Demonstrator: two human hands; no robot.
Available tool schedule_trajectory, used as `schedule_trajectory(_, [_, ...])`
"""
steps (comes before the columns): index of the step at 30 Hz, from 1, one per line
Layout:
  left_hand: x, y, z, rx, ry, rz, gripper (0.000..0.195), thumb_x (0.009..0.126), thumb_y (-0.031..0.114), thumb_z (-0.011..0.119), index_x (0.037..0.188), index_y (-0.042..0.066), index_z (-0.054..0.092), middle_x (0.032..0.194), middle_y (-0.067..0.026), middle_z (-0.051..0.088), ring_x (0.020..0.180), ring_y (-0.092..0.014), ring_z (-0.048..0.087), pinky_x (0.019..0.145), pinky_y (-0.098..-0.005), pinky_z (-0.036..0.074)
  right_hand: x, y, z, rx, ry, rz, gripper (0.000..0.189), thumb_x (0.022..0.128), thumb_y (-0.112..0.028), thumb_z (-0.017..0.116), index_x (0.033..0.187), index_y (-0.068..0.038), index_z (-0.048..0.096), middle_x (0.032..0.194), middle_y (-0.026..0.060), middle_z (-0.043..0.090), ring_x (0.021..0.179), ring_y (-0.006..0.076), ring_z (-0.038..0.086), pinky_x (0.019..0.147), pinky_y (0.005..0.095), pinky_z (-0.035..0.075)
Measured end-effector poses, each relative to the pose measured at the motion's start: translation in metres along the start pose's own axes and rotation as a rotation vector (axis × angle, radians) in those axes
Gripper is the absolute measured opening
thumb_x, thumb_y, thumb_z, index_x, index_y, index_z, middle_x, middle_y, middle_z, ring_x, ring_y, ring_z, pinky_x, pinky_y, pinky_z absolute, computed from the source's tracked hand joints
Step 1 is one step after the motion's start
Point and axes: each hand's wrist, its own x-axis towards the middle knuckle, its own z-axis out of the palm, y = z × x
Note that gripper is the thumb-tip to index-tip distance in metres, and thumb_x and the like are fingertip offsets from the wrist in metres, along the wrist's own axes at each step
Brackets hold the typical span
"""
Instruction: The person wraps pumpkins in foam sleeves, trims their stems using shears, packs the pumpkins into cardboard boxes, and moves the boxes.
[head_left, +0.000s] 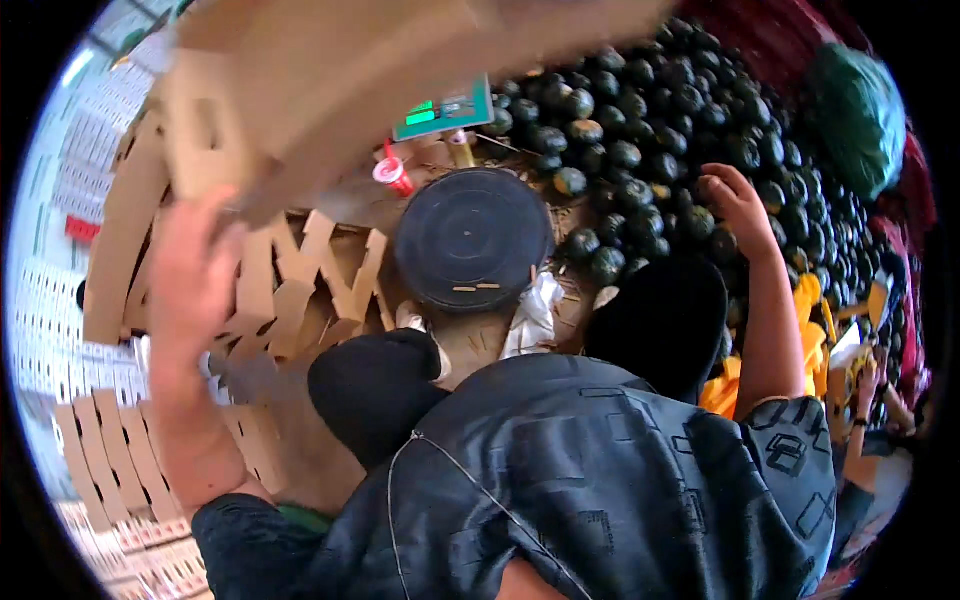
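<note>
A large cardboard box (315, 82), blurred, is raised at the upper left. My left hand (195, 255) is at its lower edge, also blurred; whether the fingers grip the cardboard cannot be told. On the right, my right hand (727, 195) is held over a big heap of dark green squashes (630, 154), fingers apart and slightly curled, with nothing seen in it. Between my knees and the heap stands a round black lid or stool top (472, 236) with small tan strips on it. Behind it is a green digital scale (450, 109), partly covered by the raised box.
Open cardboard boxes (330, 262) stand at the left, with more cartons (112, 450) lower down. A red cup (393, 176) stands beyond the black disc. A green plastic sack (859, 120) lies at the upper right. A co-worker's arm (862, 420) shows at the right rim.
</note>
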Motion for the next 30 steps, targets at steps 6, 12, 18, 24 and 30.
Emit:
schedule_trajectory(6, [-0.026, -0.02, 0.222, -0.211, -0.295, 0.201, 0.019, 0.075, 0.008, 0.058, 0.093, 0.003, 0.053, 0.09, -0.0178, 0.053, 0.088, -0.035, 0.051, 0.076, -0.0407, 0.043, -0.007, 0.121, -0.042, 0.067, 0.147, 0.273, 0.03, 0.085, -0.023, 0.056, 0.109, -0.005, 0.055, 0.096, 0.0038, 0.058, 0.089, 0.0143, 0.053, 0.072, 0.0294, 0.044])
schedule_trajectory(12, [-0.08, -0.052, 0.345, -0.214, -0.532, 0.039, 0.02, 0.074, 0.004, 0.056, 0.094, 0.002, 0.053, 0.093, -0.019, 0.053, 0.09, -0.039, 0.049, 0.079, -0.0425, 0.042, -0.032, 0.233, -0.022, -0.374, -0.03, 0.364, 0.033, 0.08, -0.025, 0.058, 0.102, 0.0, 0.057, 0.093, 0.0138, 0.061, 0.083, 0.0238, 0.059, 0.074, 0.0361, 0.046])
schedule_trajectory(18, [-0.056, -0.022, 0.359, -0.012, -0.648, -0.013, 0.025, 0.075, 0.012, 0.059, 0.098, 0.003, 0.053, 0.108, -0.0145, 0.054, 0.106, -0.033, 0.047, 0.094, -0.0394, 0.034, 0.046, 0.258, 0.014, -0.515, 0.159, 0.308, 0.027, 0.077, -0.026, 0.058, 0.092, -0.004, 0.059, 0.086, 0.0175, 0.062, 0.083, 0.0338, 0.058, 0.074, 0.0397, 0.046])
schedule_trajectory(24, [0.0, 0.043, 0.374, -0.448, -0.671, -0.228, 0.016, 0.077, 0.014, 0.061, 0.082, 0.001, 0.055, 0.091, -0.0146, 0.057, 0.09, -0.031, 0.053, 0.08, -0.0358, 0.041, 0.194, 0.294, 0.047, -0.516, 0.088, 0.732, 0.069, 0.07, -0.058, 0.058, 0.099, 0.004, 0.058, 0.098, 0.0231, 0.06, 0.096, 0.0343, 0.056, 0.083, 0.039, 0.044])
schedule_trajectory(30, [0.044, 0.107, 0.404, -0.712, -0.728, -0.251, 0.014, 0.081, 0.013, 0.056, 0.08, -0.001, 0.055, 0.079, -0.0117, 0.057, 0.075, -0.025, 0.055, 0.07, -0.0298, 0.043, 0.217, 0.288, 0.045, -0.395, -0.094, 0.747, 0.081, 0.059, -0.061, 0.066, 0.099, 0.009, 0.058, 0.101, 0.0222, 0.06, 0.095, 0.0322, 0.058, 0.083, 0.0366, 0.044])
